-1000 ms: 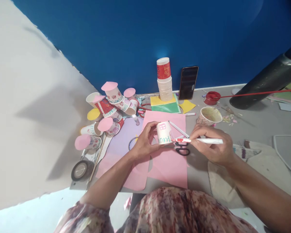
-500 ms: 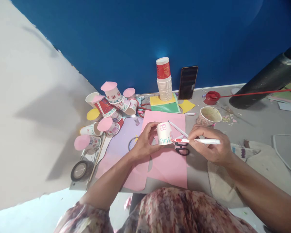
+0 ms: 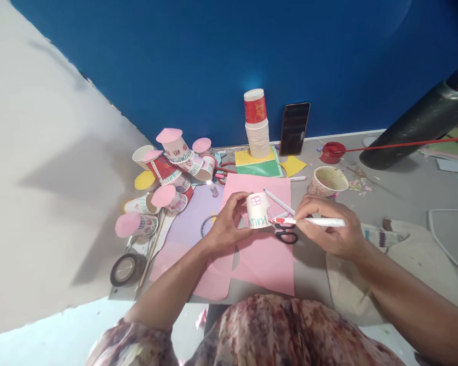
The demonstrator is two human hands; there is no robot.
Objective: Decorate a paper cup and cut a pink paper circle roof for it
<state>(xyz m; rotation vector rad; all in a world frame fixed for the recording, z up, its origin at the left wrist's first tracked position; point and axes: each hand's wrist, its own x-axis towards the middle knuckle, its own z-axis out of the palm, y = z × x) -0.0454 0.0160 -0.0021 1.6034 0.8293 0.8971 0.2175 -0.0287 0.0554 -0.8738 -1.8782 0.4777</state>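
Our left grip (image 3: 226,223) is clasped around a small upturned paper cup (image 3: 258,209), fingers curled at its side to keep the curved wall facing us, while our right grip (image 3: 328,223) pinches a red-tipped marker (image 3: 309,221) with its tip touching the cup's lower edge. A second white pen (image 3: 279,202) also juts out from the right fingers, probably kept handy for a colour swap. The cup is held just above the pink paper sheet (image 3: 265,259) in the middle of the grey tabletop (image 3: 404,195); it is smooth and white, with a pink window drawn on it and a green zigzag band near the rim.

From largest down, we see a dark cylinder (image 3: 420,129) lying at the far right, a heap of decorated cups (image 3: 168,173) with flat pink discs at the left, a ribbed stack of cups (image 3: 256,124) by the blue wall, a phone (image 3: 294,128) leaning upright, a roll of tape (image 3: 127,268), and black scissors (image 3: 286,235) under the marker.
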